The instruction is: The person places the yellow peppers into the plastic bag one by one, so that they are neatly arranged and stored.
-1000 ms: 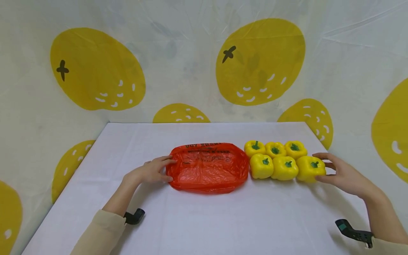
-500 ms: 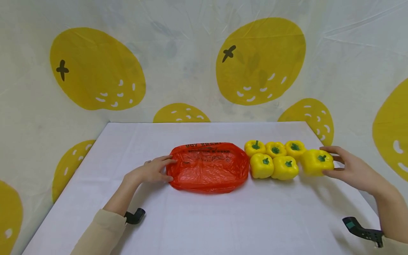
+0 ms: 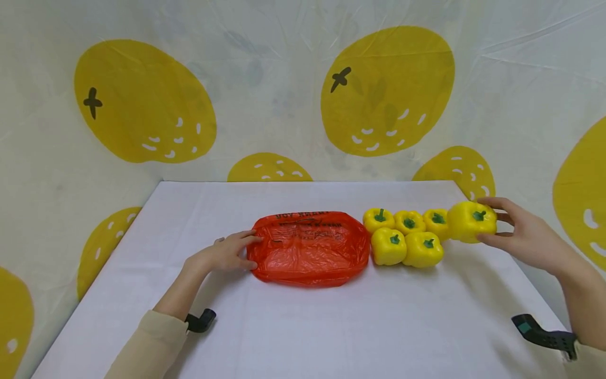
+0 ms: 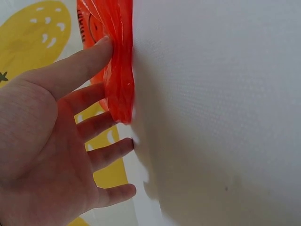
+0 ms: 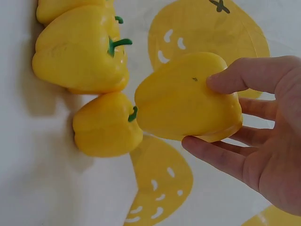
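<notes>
My right hand [image 3: 537,237] holds a yellow bell pepper [image 3: 466,222] between thumb and fingers. In the right wrist view this bell pepper [image 5: 186,96] is raised off the table, with the thumb on one side and fingers on the other. Left of it several more yellow bell peppers [image 3: 423,249] with green stems stand in two rows. A flattened red plastic bag [image 3: 307,252] with dark print lies beside them. At its left edge rests my left hand [image 3: 224,254]. The left wrist view has this hand's thumb touching the red bag [image 4: 120,70], its fingers spread and fairly straight.
A white cloth covers the table [image 3: 303,331]. Behind it hangs a pale curtain [image 3: 270,79] printed with large yellow fruit. Each wrist wears a black camera mount, one on the left [image 3: 201,321] and one on the right [image 3: 544,332].
My right hand has lifted the front-right bell pepper, first to the right, then up and away toward the back row. My left hand and the red bag have stayed in place.
</notes>
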`<state>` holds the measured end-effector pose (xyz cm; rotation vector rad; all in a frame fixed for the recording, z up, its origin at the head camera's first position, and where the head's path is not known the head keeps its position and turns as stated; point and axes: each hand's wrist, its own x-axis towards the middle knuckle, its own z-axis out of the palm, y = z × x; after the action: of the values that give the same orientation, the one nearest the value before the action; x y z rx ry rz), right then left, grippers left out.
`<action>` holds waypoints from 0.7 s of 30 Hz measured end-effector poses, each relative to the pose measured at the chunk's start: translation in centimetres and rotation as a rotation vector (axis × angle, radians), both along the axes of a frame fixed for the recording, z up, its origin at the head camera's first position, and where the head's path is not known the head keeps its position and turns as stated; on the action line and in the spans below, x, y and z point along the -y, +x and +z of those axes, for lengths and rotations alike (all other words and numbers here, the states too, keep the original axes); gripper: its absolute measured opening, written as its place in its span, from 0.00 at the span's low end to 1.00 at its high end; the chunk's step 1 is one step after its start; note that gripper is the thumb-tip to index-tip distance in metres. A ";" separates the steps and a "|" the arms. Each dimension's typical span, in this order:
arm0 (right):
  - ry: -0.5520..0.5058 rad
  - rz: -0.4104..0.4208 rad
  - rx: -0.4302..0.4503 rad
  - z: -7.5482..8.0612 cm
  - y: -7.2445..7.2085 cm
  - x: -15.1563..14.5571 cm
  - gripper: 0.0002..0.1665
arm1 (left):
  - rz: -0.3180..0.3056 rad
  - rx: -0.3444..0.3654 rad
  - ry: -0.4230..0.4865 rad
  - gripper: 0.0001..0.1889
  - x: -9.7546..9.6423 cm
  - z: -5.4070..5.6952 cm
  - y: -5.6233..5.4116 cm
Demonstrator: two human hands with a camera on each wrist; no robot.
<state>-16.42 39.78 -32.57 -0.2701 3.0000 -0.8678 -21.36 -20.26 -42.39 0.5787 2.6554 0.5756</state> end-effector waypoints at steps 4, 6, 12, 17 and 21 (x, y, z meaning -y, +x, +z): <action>-0.040 0.041 -0.025 0.7 -0.3 1.1 0.44 | 0.002 0.002 0.004 0.35 0.0 0.0 0.0; -0.061 0.073 -0.046 1.0 -0.4 1.7 0.44 | 0.002 0.005 0.003 0.35 0.0 0.0 0.1; -0.080 0.107 -0.054 2.1 -1.2 4.2 0.44 | -0.004 0.007 0.009 0.35 -0.1 0.0 0.1; -0.099 0.163 -0.089 2.1 -2.3 6.4 0.43 | -0.015 0.011 0.035 0.35 0.0 0.0 0.1; -0.099 0.173 -0.093 1.8 -3.2 8.3 0.43 | -0.008 0.019 0.045 0.34 -0.1 0.1 0.2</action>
<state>-19.62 31.53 -30.80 -0.5772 2.9630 -1.0138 -21.20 -20.14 -42.30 0.5941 2.6272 0.6375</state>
